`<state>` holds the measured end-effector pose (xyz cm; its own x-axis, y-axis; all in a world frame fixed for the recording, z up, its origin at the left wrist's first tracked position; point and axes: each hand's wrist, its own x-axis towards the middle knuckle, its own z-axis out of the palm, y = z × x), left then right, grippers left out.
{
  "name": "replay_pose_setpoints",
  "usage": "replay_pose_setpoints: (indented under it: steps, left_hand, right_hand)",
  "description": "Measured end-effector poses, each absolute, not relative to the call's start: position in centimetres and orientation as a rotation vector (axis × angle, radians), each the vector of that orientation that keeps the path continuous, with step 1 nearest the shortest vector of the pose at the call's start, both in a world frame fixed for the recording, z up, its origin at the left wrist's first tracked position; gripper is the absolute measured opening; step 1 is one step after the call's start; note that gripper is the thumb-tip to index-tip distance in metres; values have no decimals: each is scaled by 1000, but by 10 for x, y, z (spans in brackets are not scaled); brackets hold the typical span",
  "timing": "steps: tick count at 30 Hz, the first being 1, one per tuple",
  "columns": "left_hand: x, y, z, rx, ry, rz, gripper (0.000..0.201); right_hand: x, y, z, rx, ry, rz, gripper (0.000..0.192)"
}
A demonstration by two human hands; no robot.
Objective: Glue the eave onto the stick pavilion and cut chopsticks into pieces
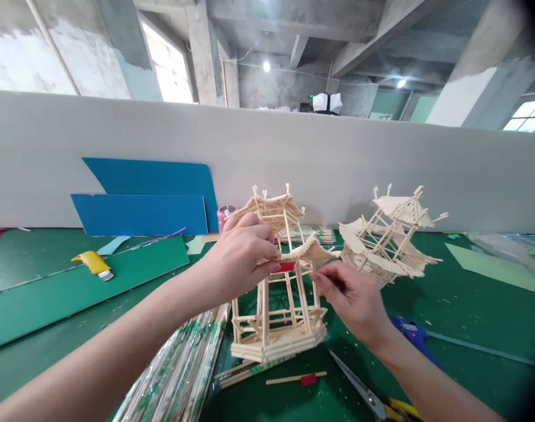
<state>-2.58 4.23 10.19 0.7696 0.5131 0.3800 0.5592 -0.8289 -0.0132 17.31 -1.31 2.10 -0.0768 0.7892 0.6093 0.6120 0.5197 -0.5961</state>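
A pavilion model [289,343] built of thin wooden sticks stands upright in front of me, with a railed base, posts and two roof tiers. My left hand [245,255] is closed on the edge of its lower roof, by a red strip [286,267] under the eave. On the model's right side my right hand [353,296] is pinched near a post beneath the roof corner; whatever lies between its fingertips is too small to make out. Below the base, a loose stick [285,380] with a red piece [308,380] around it rests on the green table.
A second stick pavilion [390,234] leans at the right rear. Bagged sticks [179,363] lie left of the base. Scissors [364,392] and a blue glue gun [415,334] are near my right forearm. A yellow utility knife [94,264] and blue boards [139,214] are at left.
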Motion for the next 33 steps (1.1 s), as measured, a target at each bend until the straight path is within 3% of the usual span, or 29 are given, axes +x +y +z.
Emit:
replay_pose_setpoints:
  steps: [5,8,16,33]
  left_hand:
    - [-26,44,102,-2849,-871,-546,17]
    - [-26,44,102,-2839,-855,-554,17]
    - [-24,44,101,-2847,-844,-570,19]
    - [-25,43,102,-2845,-848,-572,19]
  right_hand:
    - [160,-3,11,-1206,-1762,291,8]
    - [154,3,12,-1179,-1776,208,14]
    - [145,14,6,-1170,-1773,-10,7]
    - [149,10,10,-1086,-1817,160,6]
